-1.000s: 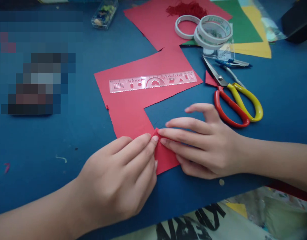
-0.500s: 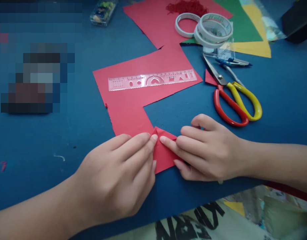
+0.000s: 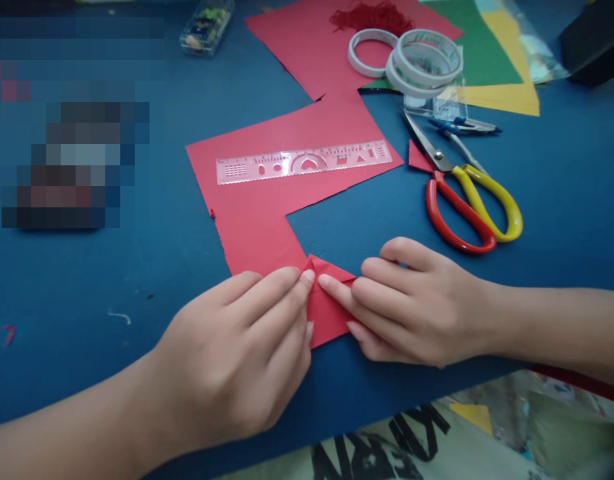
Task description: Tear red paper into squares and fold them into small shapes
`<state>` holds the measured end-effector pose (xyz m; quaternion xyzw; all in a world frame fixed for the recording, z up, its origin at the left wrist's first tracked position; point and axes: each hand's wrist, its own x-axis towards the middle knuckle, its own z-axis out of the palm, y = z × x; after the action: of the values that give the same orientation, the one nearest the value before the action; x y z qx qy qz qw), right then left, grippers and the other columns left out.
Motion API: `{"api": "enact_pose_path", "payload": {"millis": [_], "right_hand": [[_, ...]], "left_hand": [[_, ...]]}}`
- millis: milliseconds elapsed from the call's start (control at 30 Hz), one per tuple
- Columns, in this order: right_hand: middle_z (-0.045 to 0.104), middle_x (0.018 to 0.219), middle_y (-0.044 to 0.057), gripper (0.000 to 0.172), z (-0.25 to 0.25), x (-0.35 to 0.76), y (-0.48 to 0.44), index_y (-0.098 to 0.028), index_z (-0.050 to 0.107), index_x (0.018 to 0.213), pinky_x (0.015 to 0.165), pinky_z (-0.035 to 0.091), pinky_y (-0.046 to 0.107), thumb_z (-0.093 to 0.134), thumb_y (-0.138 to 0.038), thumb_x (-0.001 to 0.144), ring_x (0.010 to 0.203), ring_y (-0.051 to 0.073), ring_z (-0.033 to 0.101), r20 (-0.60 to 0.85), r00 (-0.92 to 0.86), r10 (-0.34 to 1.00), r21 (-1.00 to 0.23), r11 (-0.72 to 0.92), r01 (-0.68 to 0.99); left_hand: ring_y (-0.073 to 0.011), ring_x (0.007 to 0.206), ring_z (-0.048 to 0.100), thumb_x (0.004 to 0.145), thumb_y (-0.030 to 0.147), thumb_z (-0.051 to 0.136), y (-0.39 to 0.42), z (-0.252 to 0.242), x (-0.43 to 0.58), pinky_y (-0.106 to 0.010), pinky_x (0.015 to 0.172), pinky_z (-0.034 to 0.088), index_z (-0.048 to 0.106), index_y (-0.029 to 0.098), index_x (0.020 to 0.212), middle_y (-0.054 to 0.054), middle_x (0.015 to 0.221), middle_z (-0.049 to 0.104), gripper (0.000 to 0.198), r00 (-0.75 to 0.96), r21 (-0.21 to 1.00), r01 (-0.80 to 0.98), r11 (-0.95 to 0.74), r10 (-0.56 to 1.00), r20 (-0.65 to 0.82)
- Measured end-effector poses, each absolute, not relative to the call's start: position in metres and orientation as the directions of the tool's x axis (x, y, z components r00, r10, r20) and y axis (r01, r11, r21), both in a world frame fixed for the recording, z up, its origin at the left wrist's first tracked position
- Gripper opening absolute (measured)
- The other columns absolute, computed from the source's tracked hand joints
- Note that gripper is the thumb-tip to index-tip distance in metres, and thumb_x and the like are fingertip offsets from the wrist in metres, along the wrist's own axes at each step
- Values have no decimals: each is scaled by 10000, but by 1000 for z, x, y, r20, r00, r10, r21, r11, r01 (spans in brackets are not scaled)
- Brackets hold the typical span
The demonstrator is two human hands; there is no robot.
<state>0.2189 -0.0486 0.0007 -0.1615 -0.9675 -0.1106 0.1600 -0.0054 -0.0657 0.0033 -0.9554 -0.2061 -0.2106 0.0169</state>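
A small folded red paper piece (image 3: 327,310) lies on the blue table (image 3: 561,173), beside the lower corner of a large red sheet (image 3: 261,227). My left hand (image 3: 237,360) presses down on the piece's left part, fingers together and fingertips at the top corner. From the right, my right hand (image 3: 411,307) meets it. Its forefinger lies stretched along the fold, its other fingers are curled, and its thumb rests at the piece's lower edge. The two forefingers almost touch.
A clear ruler (image 3: 304,161) lies on the large red sheet. Red-and-yellow scissors (image 3: 461,193) lie just beyond my right hand, with a blue compass (image 3: 464,125) behind them. Tape rolls (image 3: 417,60), coloured papers (image 3: 487,47) and a small clear box (image 3: 207,27) sit farther back. The table's front edge runs below my hands.
My right hand's spread fingers have curled in, leaving the forefinger on the fold. It has slid a little toward me. My left hand has stayed put.
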Motion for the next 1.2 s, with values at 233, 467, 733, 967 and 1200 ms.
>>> {"api": "enact_pose_path", "payload": {"millis": [233,467,733,967,1200], "right_hand": [[558,659,21,269,1,220,-48,-46,638,975,583,410,336,427,-205,920,620,148,500,324,-905,276,144,931,336],[577,665,31,302,-1,220,-48,-1,624,1018,582,413,345,436,-216,920,617,156,525,313,-907,282,121,936,332],[581,683,28,292,-2,221,-48,-22,617,1031,611,429,339,438,-226,923,642,155,534,322,-897,302,95,933,348],[592,704,42,285,-1,220,-48,-15,610,1031,613,430,346,445,-221,925,657,162,537,305,-905,297,96,936,339],[633,767,69,343,-1,221,-48,0,583,1090,647,423,357,426,-263,934,694,188,577,286,-909,305,110,931,347]], "left_hand": [[-344,869,681,842,103,521,-63,3,-5,-426,602,560,664,35,811,-207,961,713,161,843,47,375,-926,362,397],[-332,927,645,854,120,486,-63,0,-9,-421,662,534,634,38,894,-200,1012,685,174,867,-19,360,-933,327,376],[-294,962,636,872,142,492,-63,-1,-9,-407,706,527,640,69,868,-171,1017,689,166,858,-2,368,-930,339,385],[-299,948,651,868,135,501,-63,0,-10,-408,689,529,641,65,880,-176,1027,693,157,869,-27,358,-933,323,374],[-291,928,649,858,134,512,-60,-2,-10,-399,663,528,632,77,881,-157,1013,688,134,863,-3,348,-937,319,392]]}}
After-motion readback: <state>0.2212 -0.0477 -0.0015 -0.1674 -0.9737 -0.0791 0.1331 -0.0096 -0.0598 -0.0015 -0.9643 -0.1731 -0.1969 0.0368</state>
